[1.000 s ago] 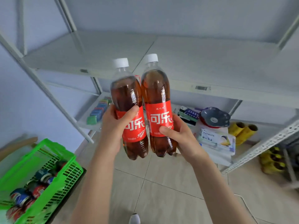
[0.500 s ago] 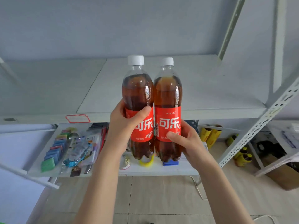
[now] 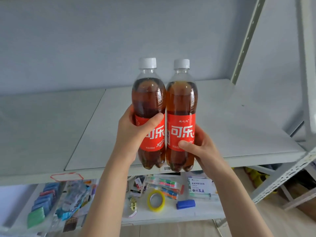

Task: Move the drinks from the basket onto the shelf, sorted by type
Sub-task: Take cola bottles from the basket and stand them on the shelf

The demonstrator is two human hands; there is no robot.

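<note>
while both cola bottles hang level with the front lip of the upper shelf (image 3: 239,127), neither stands on it yet. item one: left cola bottle (image 3: 148,100), white cap, red label, dark fill, upright; the left hand (image 3: 135,135) grips it round the label, thumb across the front, fingers curled behind. item two: right cola bottle (image 3: 181,103), same cap and label, fill a shade lighter, upright, touching item one along its side; the right hand (image 3: 205,151) grips it low on the label, thumb in front. upper shelf: bare grey boards, no drinks in view, so placing here looks hardly begun; one type, one pair, likely to be set down together. basket: out of view, stock left in it cannot be told. lower shelf (image 3: 201,212): yellow tape roll (image 3: 156,200), blue block (image 3: 185,204), stationery packets, no part of the job. change against half a second ago: bottle bases then hung below the upper board, in front of the lower shelf; now they reach its lip; both grips unchanged. a second ago a green basket of cans showed at lower left; now absent.
</note>
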